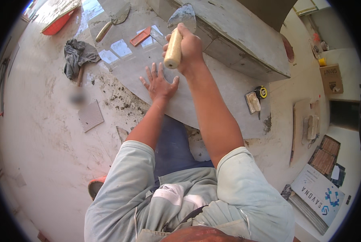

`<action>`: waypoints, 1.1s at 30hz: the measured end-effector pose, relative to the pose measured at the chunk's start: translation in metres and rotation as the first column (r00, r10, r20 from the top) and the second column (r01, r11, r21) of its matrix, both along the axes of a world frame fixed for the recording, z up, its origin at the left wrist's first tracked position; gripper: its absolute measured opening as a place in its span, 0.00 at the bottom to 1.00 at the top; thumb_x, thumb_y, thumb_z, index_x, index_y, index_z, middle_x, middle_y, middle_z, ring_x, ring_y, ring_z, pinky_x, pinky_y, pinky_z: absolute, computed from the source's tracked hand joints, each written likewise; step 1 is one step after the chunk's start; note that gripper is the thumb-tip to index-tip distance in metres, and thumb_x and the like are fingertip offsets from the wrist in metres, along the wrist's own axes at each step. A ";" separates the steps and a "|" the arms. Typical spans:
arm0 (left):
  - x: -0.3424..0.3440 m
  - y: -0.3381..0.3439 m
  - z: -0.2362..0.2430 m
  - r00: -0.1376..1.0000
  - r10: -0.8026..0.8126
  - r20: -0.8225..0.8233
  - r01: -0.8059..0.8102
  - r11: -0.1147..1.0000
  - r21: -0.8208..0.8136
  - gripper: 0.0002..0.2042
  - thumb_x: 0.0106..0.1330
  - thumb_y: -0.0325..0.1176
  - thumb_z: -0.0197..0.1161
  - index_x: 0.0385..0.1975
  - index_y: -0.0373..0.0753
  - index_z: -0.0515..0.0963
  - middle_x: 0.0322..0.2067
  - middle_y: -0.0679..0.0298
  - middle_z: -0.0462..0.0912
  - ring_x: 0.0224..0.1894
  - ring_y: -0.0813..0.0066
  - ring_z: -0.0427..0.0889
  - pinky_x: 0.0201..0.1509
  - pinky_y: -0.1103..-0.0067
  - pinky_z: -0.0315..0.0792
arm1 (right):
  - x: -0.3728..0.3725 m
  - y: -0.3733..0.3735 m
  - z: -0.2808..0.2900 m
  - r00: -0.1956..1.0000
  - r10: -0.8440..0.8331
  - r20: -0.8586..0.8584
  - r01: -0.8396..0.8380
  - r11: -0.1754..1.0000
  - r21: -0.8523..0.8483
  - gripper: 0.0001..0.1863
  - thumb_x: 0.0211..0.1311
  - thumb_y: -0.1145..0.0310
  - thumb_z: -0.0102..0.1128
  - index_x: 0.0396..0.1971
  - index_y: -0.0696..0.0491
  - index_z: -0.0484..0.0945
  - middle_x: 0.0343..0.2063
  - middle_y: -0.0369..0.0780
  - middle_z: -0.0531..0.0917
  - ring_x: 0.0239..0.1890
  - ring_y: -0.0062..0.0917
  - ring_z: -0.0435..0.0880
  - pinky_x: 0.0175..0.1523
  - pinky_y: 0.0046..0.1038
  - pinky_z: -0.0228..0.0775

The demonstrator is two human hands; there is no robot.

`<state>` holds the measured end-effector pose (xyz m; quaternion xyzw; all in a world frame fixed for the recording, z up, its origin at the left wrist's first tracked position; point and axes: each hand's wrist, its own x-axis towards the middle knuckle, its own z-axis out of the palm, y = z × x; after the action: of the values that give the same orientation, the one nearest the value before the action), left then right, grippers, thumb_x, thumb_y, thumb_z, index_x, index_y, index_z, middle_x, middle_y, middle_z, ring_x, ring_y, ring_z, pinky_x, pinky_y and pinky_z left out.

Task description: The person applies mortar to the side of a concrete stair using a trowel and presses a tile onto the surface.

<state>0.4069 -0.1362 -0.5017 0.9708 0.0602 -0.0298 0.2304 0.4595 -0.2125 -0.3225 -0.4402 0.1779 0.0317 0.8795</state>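
- My right grip [191,47] is wrapped around the handle of the trowel [173,50], its blade overlapping the raised step [237,32] in my view.
- My left grip [161,85] lies wide, fingers spread, on the grey slab [129,66].

Trowel [174,46] in my right hand [192,50]: handle honey-yellow, blade grey with paler blotches. My sleeves [134,161] are pale grey-green; trousers [170,141] dark blue. Slab [235,90] light grey, bluish-white squares of reflected light on it. Scraper [140,36]: orange-red handle. Cloth [77,56]: dark grey. Basin [57,25]: red. Tape measure [262,92]: yellow and black. Small tile [91,116]: greyish, finely striped. Carton [331,78]: brown. Flat box [315,191]: whitish, blue blocky pattern.
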 end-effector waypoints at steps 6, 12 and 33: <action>0.002 -0.001 -0.006 0.999 0.000 0.037 -0.001 1.000 0.024 0.47 0.57 0.64 0.64 0.76 0.52 0.59 0.79 0.63 0.52 0.83 0.62 0.36 0.82 0.51 0.24 | -0.014 -0.012 -0.013 0.989 -0.133 -0.068 0.137 0.990 0.045 0.22 0.75 0.53 0.53 0.44 0.61 0.70 0.31 0.44 0.78 0.20 0.30 0.81 0.20 0.36 0.77; 0.002 -0.002 -0.012 0.998 0.009 0.054 -0.012 0.999 0.053 0.47 0.56 0.64 0.65 0.77 0.53 0.58 0.78 0.64 0.52 0.82 0.61 0.37 0.82 0.51 0.25 | -0.076 -0.057 -0.008 0.956 -0.272 -0.108 0.269 0.962 -0.037 0.20 0.75 0.54 0.51 0.42 0.60 0.70 0.30 0.44 0.78 0.18 0.31 0.81 0.19 0.35 0.76; 0.001 -0.002 -0.019 0.997 -0.008 0.079 0.011 0.999 -0.031 0.44 0.59 0.62 0.63 0.76 0.52 0.61 0.78 0.65 0.53 0.82 0.61 0.40 0.82 0.52 0.27 | -0.039 -0.037 -0.042 0.976 -0.210 -0.047 0.215 0.967 0.134 0.19 0.73 0.55 0.54 0.43 0.58 0.70 0.28 0.43 0.78 0.17 0.32 0.79 0.18 0.37 0.74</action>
<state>0.4083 -0.1385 -0.5203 0.9677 0.0461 0.0064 0.2477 0.4205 -0.2491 -0.3642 -0.3559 0.2357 -0.0434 0.9033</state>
